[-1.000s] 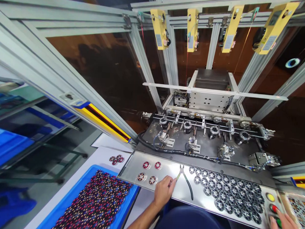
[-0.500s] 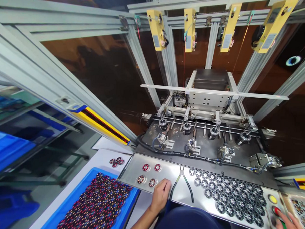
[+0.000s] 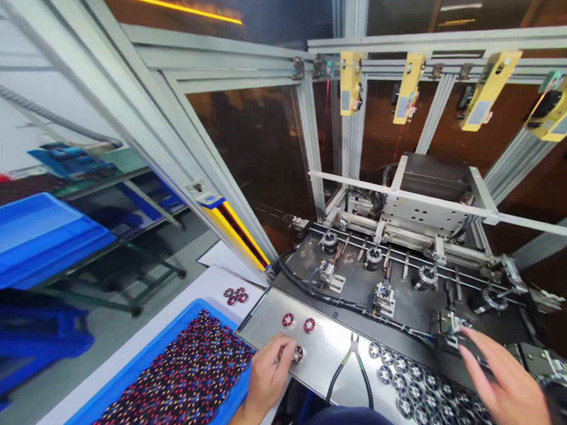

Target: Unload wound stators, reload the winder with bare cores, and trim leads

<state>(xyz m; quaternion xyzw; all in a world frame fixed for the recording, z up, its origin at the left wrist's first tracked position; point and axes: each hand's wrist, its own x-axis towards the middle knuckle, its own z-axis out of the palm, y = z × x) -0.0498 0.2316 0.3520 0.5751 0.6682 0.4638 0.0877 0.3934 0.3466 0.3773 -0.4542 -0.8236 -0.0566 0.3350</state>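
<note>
My left hand (image 3: pixel 269 373) is over the left end of the metal tray (image 3: pixel 323 345), its fingers curled and pressed together. What they hold, if anything, is hidden. At its fingertips lies a copper-wound motor stator (image 3: pixel 298 354); two with red windings, one of them this stator (image 3: pixel 309 325), lie just behind. My right hand (image 3: pixel 505 384) is raised over the right part of the tray, fingers stretched out and holding nothing. Under and beside it lie rows of black-and-silver stator cores (image 3: pixel 415 391). Between the hands, cutting pliers (image 3: pixel 354 357) rest with their handles spread.
A blue bin (image 3: pixel 197 305) full of wound stators stands at the left, with several loose stators (image 3: pixel 236 296) behind it. Behind the tray is a winding machine (image 3: pixel 356 274) with several spindles. Yellow wire tensioners (image 3: pixel 409 87) hang above. A yellow light curtain (image 3: pixel 240 236) lines the left post.
My right hand has left the red and green buttons and moved left over the cores. My left hand has shifted left onto the lower wound stators, covering one. The view has turned left.
</note>
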